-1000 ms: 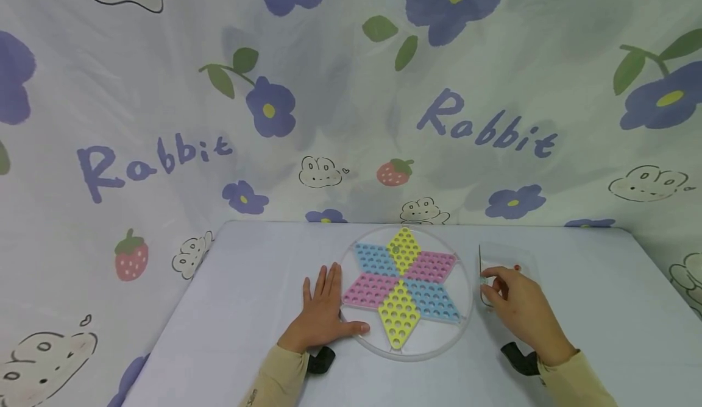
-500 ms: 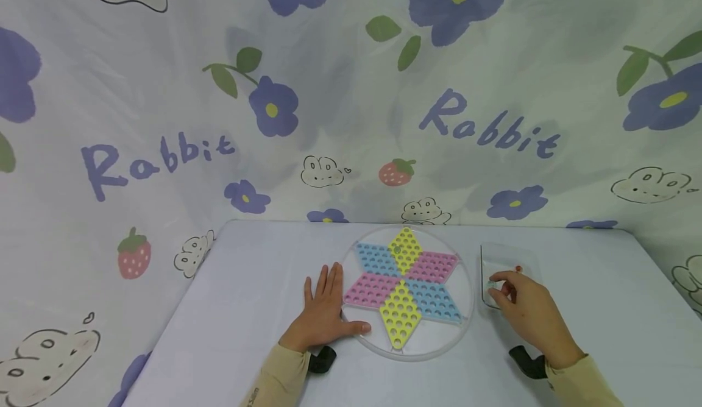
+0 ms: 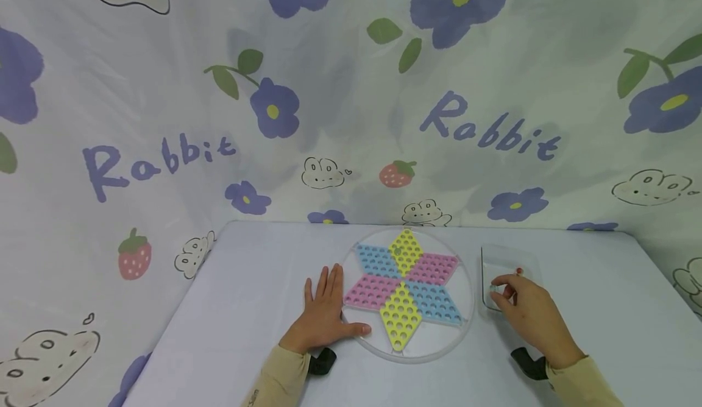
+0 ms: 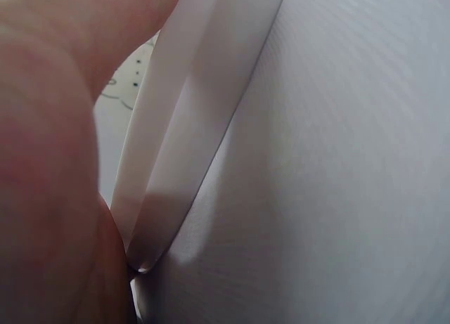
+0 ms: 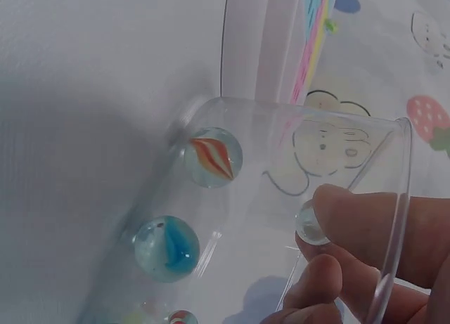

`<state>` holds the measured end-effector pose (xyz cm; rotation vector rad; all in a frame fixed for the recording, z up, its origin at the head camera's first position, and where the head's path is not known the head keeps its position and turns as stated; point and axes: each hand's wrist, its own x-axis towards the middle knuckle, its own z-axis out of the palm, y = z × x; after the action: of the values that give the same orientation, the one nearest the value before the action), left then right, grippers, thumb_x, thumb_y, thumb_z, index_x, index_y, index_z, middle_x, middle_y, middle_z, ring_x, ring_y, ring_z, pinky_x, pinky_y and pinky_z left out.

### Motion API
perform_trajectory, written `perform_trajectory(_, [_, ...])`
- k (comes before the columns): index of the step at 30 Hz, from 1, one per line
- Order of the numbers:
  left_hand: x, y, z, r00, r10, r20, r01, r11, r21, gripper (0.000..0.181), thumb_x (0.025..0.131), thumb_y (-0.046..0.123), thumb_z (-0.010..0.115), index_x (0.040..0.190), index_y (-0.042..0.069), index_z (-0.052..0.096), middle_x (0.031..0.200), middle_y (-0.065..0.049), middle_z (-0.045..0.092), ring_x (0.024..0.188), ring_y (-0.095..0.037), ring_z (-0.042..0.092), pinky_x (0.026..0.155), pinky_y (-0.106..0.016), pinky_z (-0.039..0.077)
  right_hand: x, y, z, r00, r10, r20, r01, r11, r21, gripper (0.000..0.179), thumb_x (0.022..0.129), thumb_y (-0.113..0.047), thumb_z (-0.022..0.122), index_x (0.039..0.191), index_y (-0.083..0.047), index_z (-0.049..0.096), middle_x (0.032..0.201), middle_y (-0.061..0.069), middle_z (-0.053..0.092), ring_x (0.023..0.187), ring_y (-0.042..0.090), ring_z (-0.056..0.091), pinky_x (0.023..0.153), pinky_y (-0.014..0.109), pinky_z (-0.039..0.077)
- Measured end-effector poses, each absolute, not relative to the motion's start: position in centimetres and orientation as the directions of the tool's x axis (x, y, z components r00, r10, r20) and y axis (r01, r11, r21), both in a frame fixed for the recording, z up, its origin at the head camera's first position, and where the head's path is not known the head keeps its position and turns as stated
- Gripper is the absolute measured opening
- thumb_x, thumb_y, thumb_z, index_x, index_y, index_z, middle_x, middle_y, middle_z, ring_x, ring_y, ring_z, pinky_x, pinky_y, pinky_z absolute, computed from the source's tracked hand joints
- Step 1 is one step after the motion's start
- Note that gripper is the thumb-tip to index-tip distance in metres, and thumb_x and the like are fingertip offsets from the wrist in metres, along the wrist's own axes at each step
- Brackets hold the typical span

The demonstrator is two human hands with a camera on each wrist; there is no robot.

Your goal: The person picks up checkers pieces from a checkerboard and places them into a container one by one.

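Note:
My left hand (image 3: pixel 323 318) rests at the left rim of a round Chinese checkers board (image 3: pixel 400 318), fingers straight and thumb over the edge. In the left wrist view the hand lies against the board's white side wall (image 4: pixel 190 120). Over a clear plastic box (image 3: pixel 507 253), my right hand (image 3: pixel 531 312) pinches a clear glass marble (image 5: pixel 310 224) between thumb and finger. In the right wrist view, an orange-striped marble (image 5: pixel 214 157) and a blue-swirled marble (image 5: pixel 167 249) lie in the box; a reddish one (image 5: pixel 183 318) is cut off below.
One greenish marble (image 3: pixel 397 251) sits in the board's far yellow point. The box stands just right of the board on a white table (image 3: pixel 236 279). Behind the table hangs a flower-printed cloth (image 3: pixel 351 102).
My right hand, pinching the marble, has shifted slightly right and nearer, from the box's left edge to farther inside it. The left hand keeps its place at the board.

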<state>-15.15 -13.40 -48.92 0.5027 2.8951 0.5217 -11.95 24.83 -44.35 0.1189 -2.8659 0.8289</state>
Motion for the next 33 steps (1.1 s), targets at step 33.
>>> perform_trajectory(33, [-15.11,-13.46,-49.01,-0.931,0.357,-0.075,0.306,0.876,0.373,0.131,0.062,0.086,0.049,0.148,0.002,-0.003,0.155,-0.013,-0.003,0.141,-0.030,-0.009,0.104,-0.058,-0.010,-12.20,24.19,-43.52,-0.967,-0.031,0.252,-0.157,0.853,-0.498,0.025,0.087,-0.020,0.065,0.105,-0.003,0.065,0.072,-0.004,0.052,0.057,0.007,0.041,0.056,0.026,0.038])
